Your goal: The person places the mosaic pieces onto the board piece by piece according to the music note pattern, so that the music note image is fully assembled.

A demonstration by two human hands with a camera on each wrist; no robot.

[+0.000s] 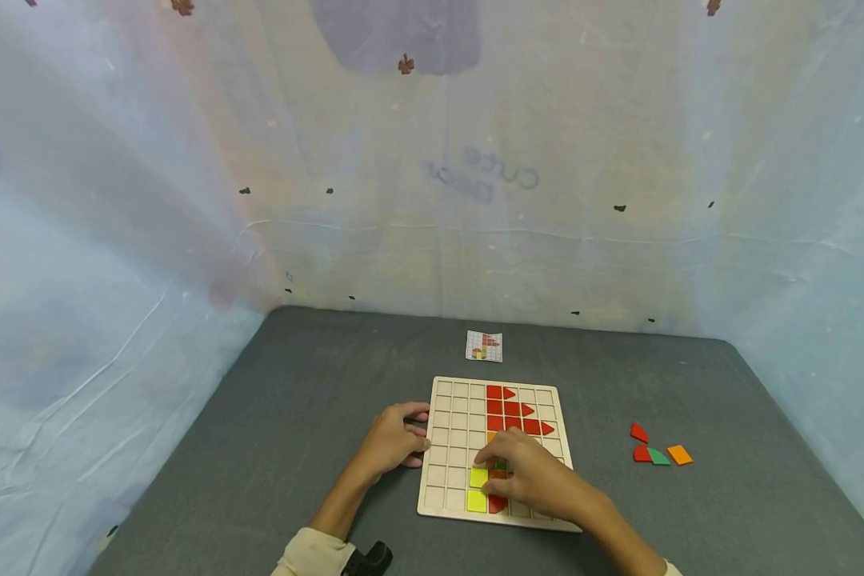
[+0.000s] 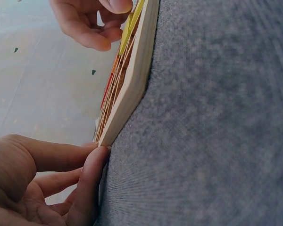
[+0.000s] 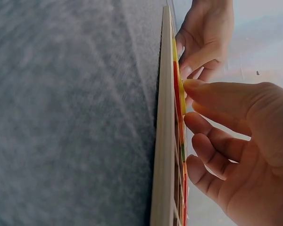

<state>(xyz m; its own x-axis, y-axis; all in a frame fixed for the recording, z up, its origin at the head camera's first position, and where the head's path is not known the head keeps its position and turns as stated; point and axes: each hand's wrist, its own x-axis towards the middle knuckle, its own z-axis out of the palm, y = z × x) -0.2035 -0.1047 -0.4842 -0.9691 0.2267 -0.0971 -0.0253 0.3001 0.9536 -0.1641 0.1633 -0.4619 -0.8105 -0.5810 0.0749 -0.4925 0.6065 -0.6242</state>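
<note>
A wooden grid board [image 1: 446, 456] lies on the dark cloth, with red squares and triangles in its upper rows. My left hand [image 1: 392, 436] pinches the board's left edge between thumb and fingers, as the left wrist view shows [image 2: 52, 174]. Over the lower middle cells, my right hand [image 1: 536, 476] pinches a yellow square tile [image 1: 478, 478] between thumb and index finger. That tile sits slightly tilted in the left wrist view. Just below it lies another yellow square [image 1: 477, 502], beside a red curved piece [image 1: 498, 504]. Orange and green pieces are partly hidden under my right hand.
Beyond the board lies a small pattern card [image 1: 484, 346] with a coloured grid picture. To the right are loose pieces: red ones [image 1: 639, 433], a green one [image 1: 658, 457] and an orange one [image 1: 680, 454]. A pale curtain [image 1: 432, 264] hangs behind the table.
</note>
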